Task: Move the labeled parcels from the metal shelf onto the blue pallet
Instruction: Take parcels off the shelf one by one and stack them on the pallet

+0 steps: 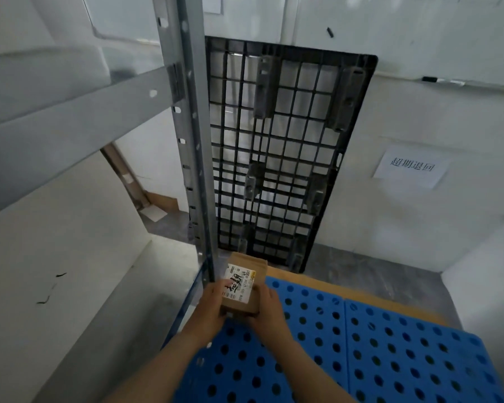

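Head view, lower centre: clasping labeled parcel (243,287) between left grip (213,305) and right grip (271,311) at blue pallet (344,338) corner, beside metal shelf (193,141); underside hiding from sight; black pallet (264,91) leaning on white wall (419,228).

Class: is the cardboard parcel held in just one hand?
No, both the left hand and the right hand grip the cardboard parcel.

Lower right, the blue pallet (396,353) is dotted with rows of dark round holes. At bottom centre the parcel (246,303) is brown cardboard, its label (239,282) white with black scrawl. In the centre the grid pallet (351,97) is black, and the shelf upright (192,141) is grey.
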### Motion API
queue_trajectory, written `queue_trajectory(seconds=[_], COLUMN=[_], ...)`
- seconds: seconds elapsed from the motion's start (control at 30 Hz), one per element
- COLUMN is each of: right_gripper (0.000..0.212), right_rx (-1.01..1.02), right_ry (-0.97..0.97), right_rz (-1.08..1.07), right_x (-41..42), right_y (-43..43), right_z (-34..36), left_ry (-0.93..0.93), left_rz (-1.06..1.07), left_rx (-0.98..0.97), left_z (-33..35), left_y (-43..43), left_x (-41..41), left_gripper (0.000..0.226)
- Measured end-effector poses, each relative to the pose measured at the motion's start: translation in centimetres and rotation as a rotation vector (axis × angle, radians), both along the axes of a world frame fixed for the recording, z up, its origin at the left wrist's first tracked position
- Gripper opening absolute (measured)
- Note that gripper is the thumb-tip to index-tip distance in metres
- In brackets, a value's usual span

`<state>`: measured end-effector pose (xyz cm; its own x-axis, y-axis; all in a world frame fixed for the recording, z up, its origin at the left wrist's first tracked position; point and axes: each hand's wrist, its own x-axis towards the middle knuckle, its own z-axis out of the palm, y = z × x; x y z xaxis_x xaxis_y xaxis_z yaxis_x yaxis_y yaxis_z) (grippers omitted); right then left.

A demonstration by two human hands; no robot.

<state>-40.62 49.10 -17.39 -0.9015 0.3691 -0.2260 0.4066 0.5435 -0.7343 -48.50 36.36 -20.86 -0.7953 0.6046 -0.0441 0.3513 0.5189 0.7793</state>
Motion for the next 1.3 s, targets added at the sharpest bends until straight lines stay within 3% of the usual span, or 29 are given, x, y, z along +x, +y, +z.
queue_trajectory(seconds=[0.27, 0.43, 0.6, 0.77, 0.97, 1.3], right_gripper=[0.065, 0.071, 0.063, 0.068, 0.054, 0.057], right_rx=[0.019, 0.084, 0.166, 0.265, 0.298, 0.232], right_ry=[-0.067, -0.086, -0.06, -0.046, 0.054, 0.187], right_rz=[0.021, 0.062, 0.143, 0.347, 0.577, 1.004], right_x=[-0.4, 0.6, 1.3, 2.0, 3.0, 6.3], right_y=[0.3, 1.6, 2.5, 1.5, -1.5, -16.8], right_z=[0.3, 2.5, 5.7, 7.4, 8.1, 12.3], left_ry=[-0.009, -0.003, -0.001, -0.019, -0.004, 0.0], left_rz=[-0.057, 0.02, 0.101, 0.261, 0.446, 0.892], left_rx=[-0.046, -0.094, -0.205, -0.383, -0.507, -0.458], left_z=[-1.6, -0.5, 4.3, 6.9, 9.2, 15.7], left_y=[-0.2, -0.7, -0.7, -2.0, -4.6, -18.8], left_x=[-1.2, -0.7, 1.7, 5.1, 10.1, 20.7], left_gripper=[0.081, 0.084, 0.069, 0.077, 0.063, 0.06])
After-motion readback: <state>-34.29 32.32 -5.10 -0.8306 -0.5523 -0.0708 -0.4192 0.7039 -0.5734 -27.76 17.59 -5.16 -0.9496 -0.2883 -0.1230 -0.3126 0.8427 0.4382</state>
